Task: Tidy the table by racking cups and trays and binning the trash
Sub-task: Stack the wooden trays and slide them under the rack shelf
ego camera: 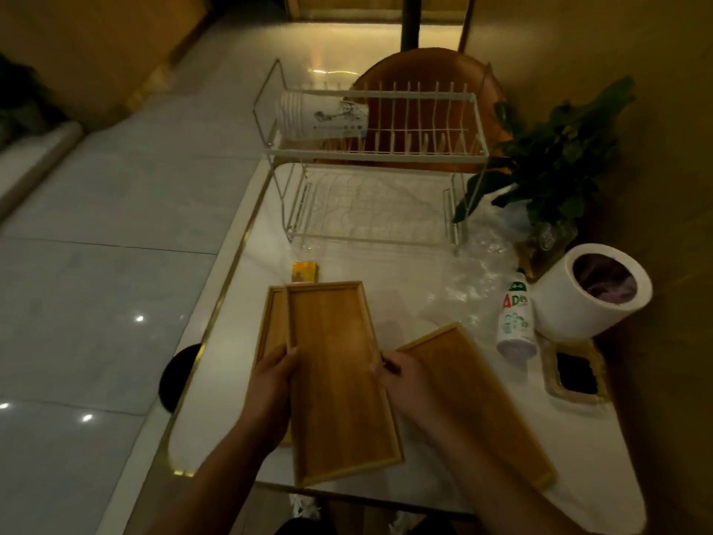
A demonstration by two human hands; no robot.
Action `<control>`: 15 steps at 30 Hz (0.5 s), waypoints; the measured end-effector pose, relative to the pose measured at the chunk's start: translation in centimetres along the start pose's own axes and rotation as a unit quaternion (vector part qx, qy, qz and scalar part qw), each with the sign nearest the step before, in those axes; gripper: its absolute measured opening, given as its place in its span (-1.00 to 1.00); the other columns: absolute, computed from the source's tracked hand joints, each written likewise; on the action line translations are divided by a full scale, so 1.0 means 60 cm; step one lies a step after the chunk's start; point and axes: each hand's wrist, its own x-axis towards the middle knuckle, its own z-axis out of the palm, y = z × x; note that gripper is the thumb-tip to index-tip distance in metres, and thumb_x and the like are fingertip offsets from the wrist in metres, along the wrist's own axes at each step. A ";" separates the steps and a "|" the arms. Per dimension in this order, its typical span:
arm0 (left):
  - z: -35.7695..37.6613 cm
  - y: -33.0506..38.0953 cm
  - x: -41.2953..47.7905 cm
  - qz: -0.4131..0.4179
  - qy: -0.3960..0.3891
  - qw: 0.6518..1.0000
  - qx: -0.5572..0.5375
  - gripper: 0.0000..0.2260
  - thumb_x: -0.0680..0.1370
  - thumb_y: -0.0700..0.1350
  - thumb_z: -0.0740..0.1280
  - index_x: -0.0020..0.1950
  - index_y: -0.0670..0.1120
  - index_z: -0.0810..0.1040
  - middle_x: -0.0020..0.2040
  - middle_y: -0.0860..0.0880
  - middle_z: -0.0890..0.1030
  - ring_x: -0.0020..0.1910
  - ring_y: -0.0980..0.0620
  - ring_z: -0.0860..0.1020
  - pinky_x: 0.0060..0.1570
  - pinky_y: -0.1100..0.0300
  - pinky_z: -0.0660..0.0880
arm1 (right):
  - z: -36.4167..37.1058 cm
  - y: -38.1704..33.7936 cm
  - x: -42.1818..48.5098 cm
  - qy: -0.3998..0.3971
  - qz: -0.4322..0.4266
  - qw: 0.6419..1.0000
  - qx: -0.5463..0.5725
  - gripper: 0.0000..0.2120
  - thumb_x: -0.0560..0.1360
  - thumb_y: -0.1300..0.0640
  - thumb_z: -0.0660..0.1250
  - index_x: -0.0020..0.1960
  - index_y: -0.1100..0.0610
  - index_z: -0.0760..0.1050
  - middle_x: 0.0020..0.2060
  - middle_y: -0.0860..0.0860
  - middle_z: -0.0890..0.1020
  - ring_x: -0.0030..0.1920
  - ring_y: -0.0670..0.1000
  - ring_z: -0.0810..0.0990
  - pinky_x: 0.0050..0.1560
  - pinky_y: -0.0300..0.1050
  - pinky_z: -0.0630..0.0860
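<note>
Our left hand [274, 374] and right hand [401, 376] clasp the long edges of a wooden tray [335, 380], which overlaps a second tray [272, 326] on the table [386, 272]. A third tray [474, 399] lies just right. Farther off stands the rack [370, 167], stacked cups [320, 117] in its top tier; the bin [590, 291] sits right.

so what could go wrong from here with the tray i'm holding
1. The middle tray, gripped by the left hand and right hand, overlaps the left tray near the table edge; lifting could drag that one off.
2. Swinging it toward the rack might knock the stacked cups on the top tier.
</note>
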 end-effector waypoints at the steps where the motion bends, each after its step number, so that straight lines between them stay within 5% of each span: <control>1: -0.011 0.006 0.004 0.023 0.013 0.999 0.023 -0.78 0.65 -0.03 0.25 0.03 0.10 0.70 -0.03 -0.02 0.75 -0.08 -0.07 0.72 -0.27 0.09 0.66 | 0.017 -0.006 0.007 0.010 -0.013 1.000 -0.005 -0.88 0.55 0.09 0.35 0.02 0.09 0.63 -0.16 0.01 0.61 -0.11 0.00 0.57 -0.18 -0.17 0.46; 4: -0.047 0.015 0.041 0.101 0.095 0.974 0.177 -0.72 0.64 -0.07 0.24 -0.10 0.20 0.70 -0.21 0.00 0.70 -0.19 -0.07 0.68 -0.22 -0.04 0.66 | 0.066 -0.021 0.022 0.049 -0.039 0.996 -0.064 -0.92 0.53 0.06 0.35 -0.12 -0.02 0.61 -0.25 -0.05 0.63 -0.22 -0.02 0.59 -0.23 -0.09 0.45; 8: -0.085 0.027 0.104 0.119 0.117 0.915 0.367 -0.69 0.61 -0.13 0.23 0.30 0.00 0.62 -0.16 -0.01 0.70 -0.31 0.07 0.61 -0.36 0.20 0.47 | 0.119 -0.039 0.031 0.099 -0.013 0.984 -0.151 -0.73 0.56 0.00 0.29 0.20 0.07 0.57 0.01 0.03 0.69 -0.03 0.06 0.64 -0.19 -0.14 0.45; 15: -0.102 0.029 0.159 0.112 0.097 0.866 0.478 -0.69 0.56 -0.22 0.24 0.21 -0.05 0.68 -0.35 0.04 0.56 -0.46 0.11 0.50 -0.50 0.27 0.30 | 0.161 -0.042 0.041 0.128 0.008 0.971 -0.203 -0.80 0.58 0.06 0.24 -0.09 0.15 0.55 -0.20 0.04 0.56 -0.18 0.08 0.55 -0.19 -0.02 0.47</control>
